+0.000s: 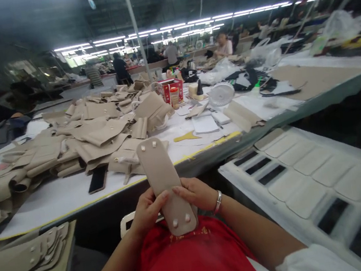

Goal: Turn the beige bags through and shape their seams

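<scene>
A long beige panel [164, 174] with rounded ends is held upright above my red apron [199, 264]. Two small pale knobs show near its top end and two near its bottom end. My left hand [150, 208] grips the panel's left edge, thumb pressed on its face. On the right edge, my right hand [201, 192] holds it the same way, with a silver bracelet at the wrist. The fingers behind the panel are hidden. A pale frame-like piece [127, 222] shows beside my left wrist.
Beige pieces [97, 125] are heaped on the white-covered table [57, 194] ahead, with a phone [97, 180] at its edge. Stacked panels [19, 259] lie at left. At right is a board [241, 176] with pale panels. People sit and stand farther back.
</scene>
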